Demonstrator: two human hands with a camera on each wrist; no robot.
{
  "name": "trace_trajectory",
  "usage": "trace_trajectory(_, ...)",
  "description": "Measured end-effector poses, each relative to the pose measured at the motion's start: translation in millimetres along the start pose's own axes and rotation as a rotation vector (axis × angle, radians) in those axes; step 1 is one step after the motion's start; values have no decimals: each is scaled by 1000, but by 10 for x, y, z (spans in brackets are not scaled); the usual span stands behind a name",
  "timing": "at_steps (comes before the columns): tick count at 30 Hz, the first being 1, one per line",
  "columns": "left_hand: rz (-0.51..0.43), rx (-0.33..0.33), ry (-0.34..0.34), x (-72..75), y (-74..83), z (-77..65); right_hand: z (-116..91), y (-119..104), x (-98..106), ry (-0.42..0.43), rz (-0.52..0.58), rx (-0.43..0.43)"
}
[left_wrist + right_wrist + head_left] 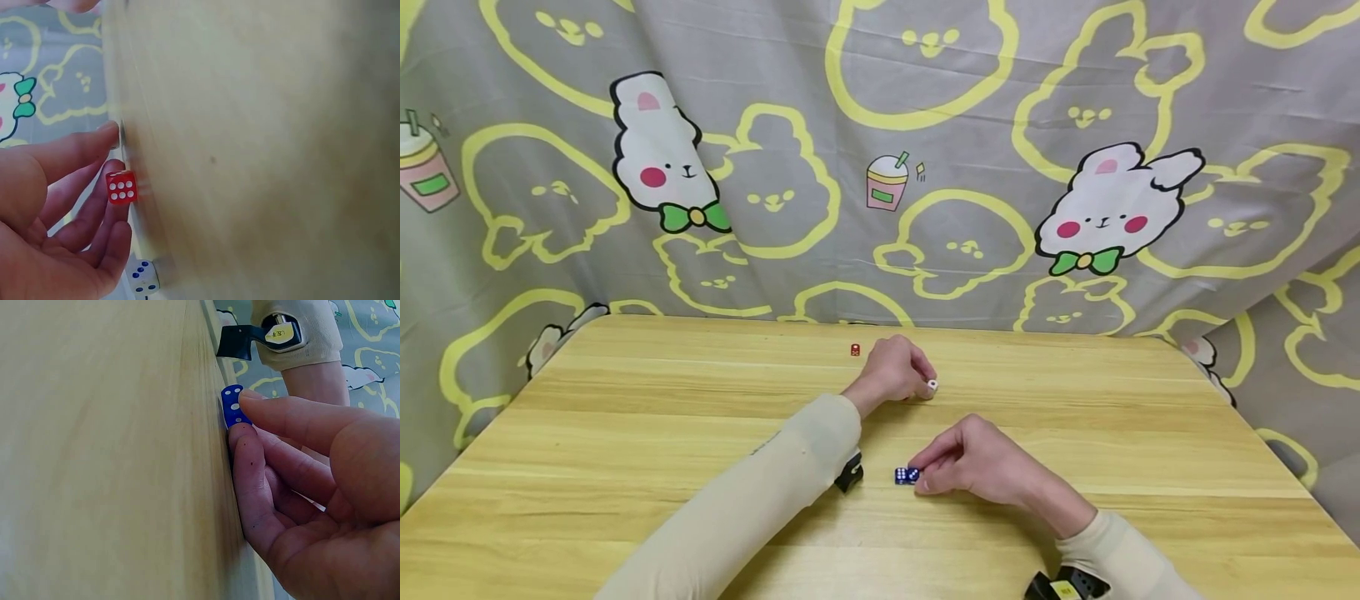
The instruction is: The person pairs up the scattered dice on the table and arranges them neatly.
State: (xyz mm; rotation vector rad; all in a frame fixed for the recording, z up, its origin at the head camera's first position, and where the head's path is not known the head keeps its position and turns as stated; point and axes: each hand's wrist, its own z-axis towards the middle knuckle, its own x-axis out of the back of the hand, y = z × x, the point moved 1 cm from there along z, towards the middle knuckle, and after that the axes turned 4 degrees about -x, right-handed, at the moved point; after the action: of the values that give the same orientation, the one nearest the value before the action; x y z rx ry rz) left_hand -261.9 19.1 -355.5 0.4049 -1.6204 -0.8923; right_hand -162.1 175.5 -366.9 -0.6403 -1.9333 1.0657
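Note:
In the head view my left hand [895, 369] reaches across the table's far middle. It holds a small white die [932, 385] at the thumb and fingertips; in the left wrist view only a pale sliver of it shows beside the thumb. A red die [855, 350] stands just left of this hand. My right hand [977, 462] is nearer the front, thumb and index finger pinching a blue die [913, 475] low at the tabletop. Against that die's left side sits another blue die [900, 476], its top showing several white pips.
Another white die [144, 278] with blue pips lies near my left hand in the left wrist view, hidden in the head view. The wooden table [1150, 417] ends at a patterned grey curtain [790, 75]. Both wrists carry black camera mounts [850, 472].

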Motion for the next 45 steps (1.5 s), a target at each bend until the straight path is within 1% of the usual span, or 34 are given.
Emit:
trace_trajectory(3,-12,7,6,11,-2,-12,5,-4,-1,-1,-2,-1)
trace_trajectory(8,-29,24,22,70,9,-54,16,-10,-8,-4,-5,5)
trace_trajectory(12,-41,18,37,115,35,-75,15,-8,-5,-3,-11,-1)
trace_trajectory(17,-43,6,31,149,65,-108,0,-4,-2,1,-18,-9)
trace_trajectory(20,-37,17,26,173,67,-140,-2,-6,-6,3,-18,-8)
trace_trajectory(25,-31,37,30,241,54,-215,-1,-10,-18,2,-12,-9)
trace_trajectory(32,-25,30,52,341,43,-323,-3,-14,-19,7,-5,-16)
trace_trajectory(40,-26,33,47,361,6,-428,-7,-12,-27,8,3,-28)
trace_trajectory(45,-56,51,48,394,-56,-492,-6,-14,-29,8,3,-27)
